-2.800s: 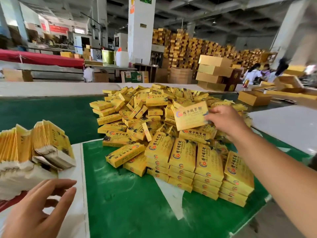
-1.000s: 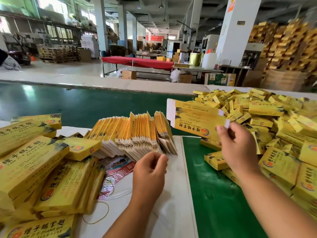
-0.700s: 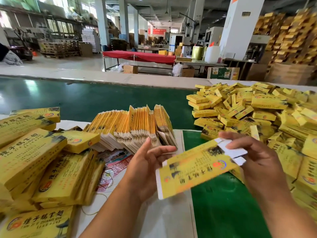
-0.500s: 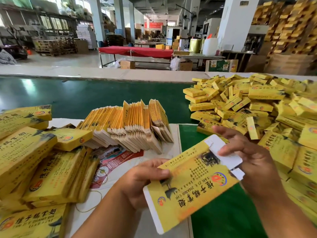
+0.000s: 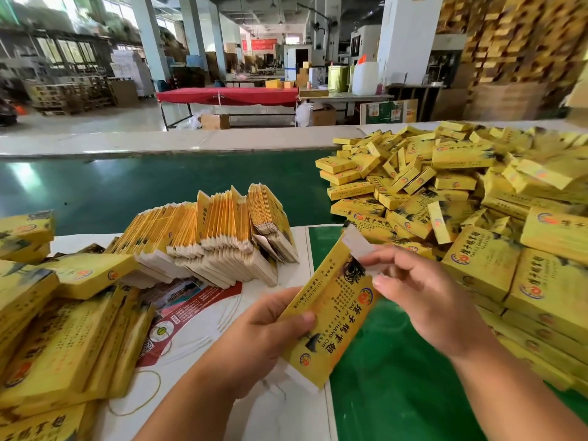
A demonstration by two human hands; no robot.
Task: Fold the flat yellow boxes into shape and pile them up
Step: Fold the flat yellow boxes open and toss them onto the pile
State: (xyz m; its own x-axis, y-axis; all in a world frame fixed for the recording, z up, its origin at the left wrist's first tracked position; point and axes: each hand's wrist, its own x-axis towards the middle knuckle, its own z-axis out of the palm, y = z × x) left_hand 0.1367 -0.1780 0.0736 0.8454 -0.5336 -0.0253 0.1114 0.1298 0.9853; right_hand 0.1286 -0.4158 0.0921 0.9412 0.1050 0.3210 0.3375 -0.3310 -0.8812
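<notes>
We hold one flat yellow box above the counter, tilted toward 1 o'clock. The left hand grips its lower half, fingers curled round the edge, to steady it. The right hand pinches the white end flap, apparently to open it. Flat stock stands at 11 o'clock; the folded pile lies at 2 o'clock.

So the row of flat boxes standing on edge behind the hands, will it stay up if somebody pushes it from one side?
Probably not. The row of flat boxes already leans and fans open, so a side push would likely topple it like cards. Each blank looks like thin card, so likely light and slightly bendy. The printed faces look glossy, so they may slide over one another.
</notes>
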